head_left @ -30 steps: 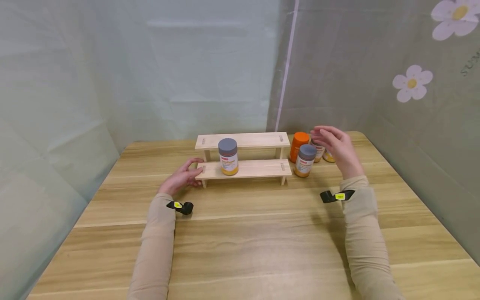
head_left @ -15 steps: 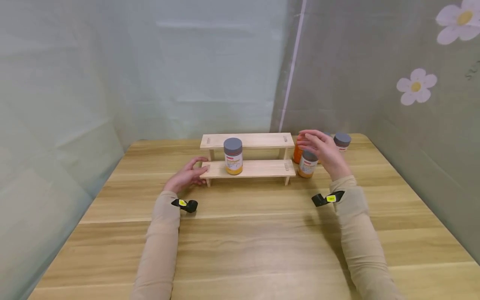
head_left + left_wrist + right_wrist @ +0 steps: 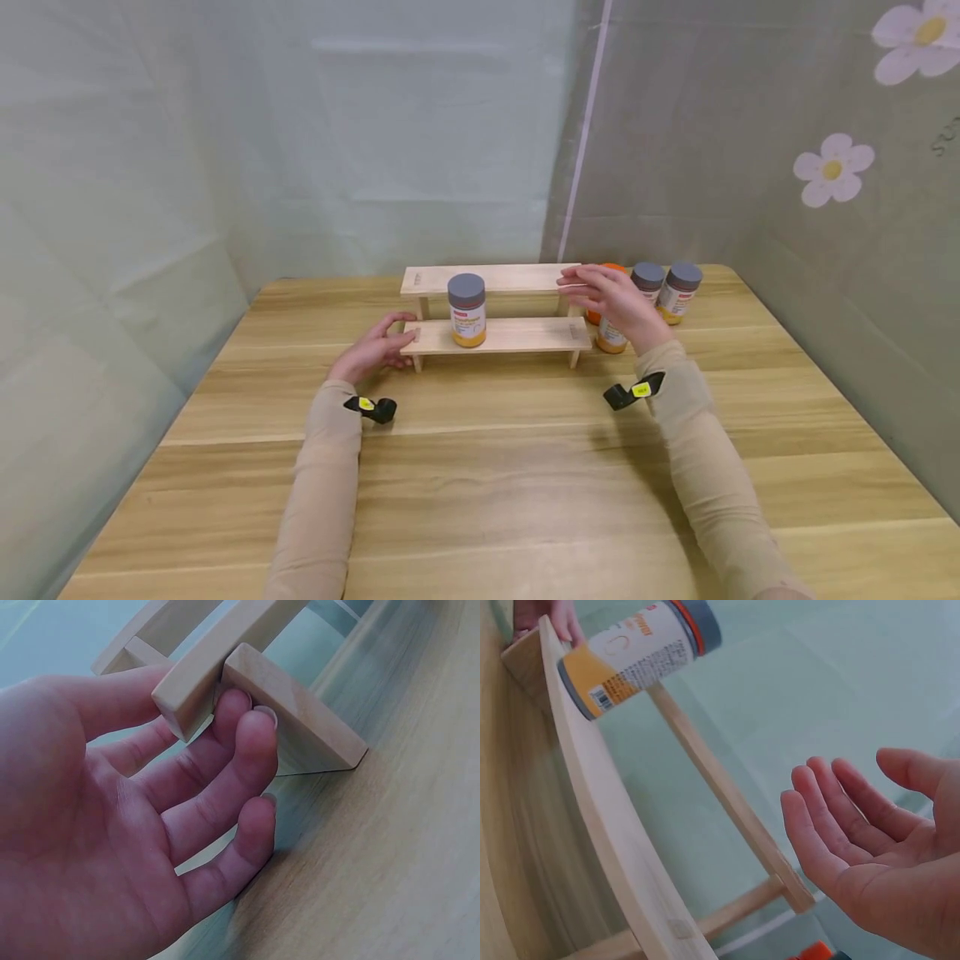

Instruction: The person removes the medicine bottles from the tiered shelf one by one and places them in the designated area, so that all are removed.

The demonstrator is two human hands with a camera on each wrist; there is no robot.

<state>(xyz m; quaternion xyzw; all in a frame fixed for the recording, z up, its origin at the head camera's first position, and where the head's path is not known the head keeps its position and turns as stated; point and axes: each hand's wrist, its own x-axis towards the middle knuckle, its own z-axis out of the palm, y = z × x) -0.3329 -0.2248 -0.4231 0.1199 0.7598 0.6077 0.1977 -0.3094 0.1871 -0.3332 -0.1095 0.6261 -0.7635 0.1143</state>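
Observation:
A two-step wooden display stand [image 3: 519,333] stands at the back of the table. My left hand [image 3: 371,348] holds the left end of its lower step, fingers curled under the board beside the leg [image 3: 300,712] in the left wrist view. On that step, left of middle, a supplement jar [image 3: 468,315] with a grey lid and a white and yellow label stands upright. My right hand [image 3: 618,304] is raised by the right end of the upper step [image 3: 491,278]. Its fingers are loosely bent with nothing in them, as the right wrist view shows.
Right of the stand are an orange bottle [image 3: 593,317] and several similar grey-lidded jars, including a rear jar [image 3: 648,275], an outer jar [image 3: 678,293] and a front jar [image 3: 612,337] partly behind my right hand. A pale curtain [image 3: 420,150] hangs behind the wooden table [image 3: 480,483].
My right hand has moved left from over the jars to the stand's right end, uncovering the two rear jars. My left hand keeps its hold, and the jar on the step stays put.

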